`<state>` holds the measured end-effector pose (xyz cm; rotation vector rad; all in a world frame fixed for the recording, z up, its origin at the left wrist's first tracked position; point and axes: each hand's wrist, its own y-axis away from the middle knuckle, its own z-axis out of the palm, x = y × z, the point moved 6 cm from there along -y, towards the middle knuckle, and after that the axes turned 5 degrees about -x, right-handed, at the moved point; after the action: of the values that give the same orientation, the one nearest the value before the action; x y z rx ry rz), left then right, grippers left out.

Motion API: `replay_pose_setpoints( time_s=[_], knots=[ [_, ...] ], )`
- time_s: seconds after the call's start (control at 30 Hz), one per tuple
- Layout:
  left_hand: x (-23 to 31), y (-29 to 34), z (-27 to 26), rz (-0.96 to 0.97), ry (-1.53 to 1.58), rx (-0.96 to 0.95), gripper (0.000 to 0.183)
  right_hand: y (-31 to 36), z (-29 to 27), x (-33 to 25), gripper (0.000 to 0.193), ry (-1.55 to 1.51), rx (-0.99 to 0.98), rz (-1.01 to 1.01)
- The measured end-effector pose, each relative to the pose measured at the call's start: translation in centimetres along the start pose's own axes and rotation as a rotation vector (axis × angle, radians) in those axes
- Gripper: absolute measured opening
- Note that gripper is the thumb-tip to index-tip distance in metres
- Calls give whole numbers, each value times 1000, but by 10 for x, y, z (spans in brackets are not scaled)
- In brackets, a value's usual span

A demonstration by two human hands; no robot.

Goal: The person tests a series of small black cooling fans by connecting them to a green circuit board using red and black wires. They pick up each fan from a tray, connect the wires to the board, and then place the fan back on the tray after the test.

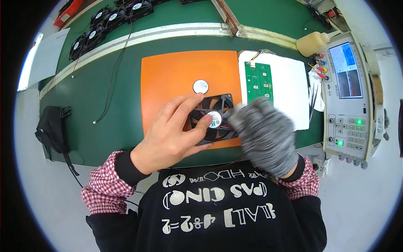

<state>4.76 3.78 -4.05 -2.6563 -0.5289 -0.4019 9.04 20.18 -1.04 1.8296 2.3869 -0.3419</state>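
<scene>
The left hand (170, 134) is bare, its fingers (184, 107) spread over the fan (214, 119), thumb pressed on the round hub label; it steadies the fan and does not clamp it. The right hand (264, 134) wears a grey knit glove and is motion-blurred at the fan's 3 o'clock edge; whether its fingers are apart or together cannot be told. The fan lies flat on the orange mat (176, 75), at the mat's 5 o'clock corner. A loose white disc (200, 86) sits on the mat at 12 o'clock from the fan, not yet fitted to anything. At 2 o'clock a green circuit board (258, 80) rests on a white sheet (289, 88), apart from the fan. Further fans (105, 23) stand in a row at 10 o'clock on the green counter (105, 109). A test instrument (348, 96) stands at 3 o'clock, green lamps lit. Judged from this layout, work on the fan is under way, not complete.
</scene>
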Motion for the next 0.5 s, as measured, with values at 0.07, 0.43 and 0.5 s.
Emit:
replay_pose_setpoints(
  time_s=[0.07, 0.43, 0.5],
  knots=[
    [1, 1, -1, -9, 3, 11, 56, 8, -20, 26, 18, 59, 198, 68],
    [3, -32, -20, -29, -40, 136, 90, 30, 4, 55, 59, -899, 234, 59],
    [1, -37, -44, 0, -270, 239, 88, 29, 5, 40, 44, -925, -19, 213]
  ],
)
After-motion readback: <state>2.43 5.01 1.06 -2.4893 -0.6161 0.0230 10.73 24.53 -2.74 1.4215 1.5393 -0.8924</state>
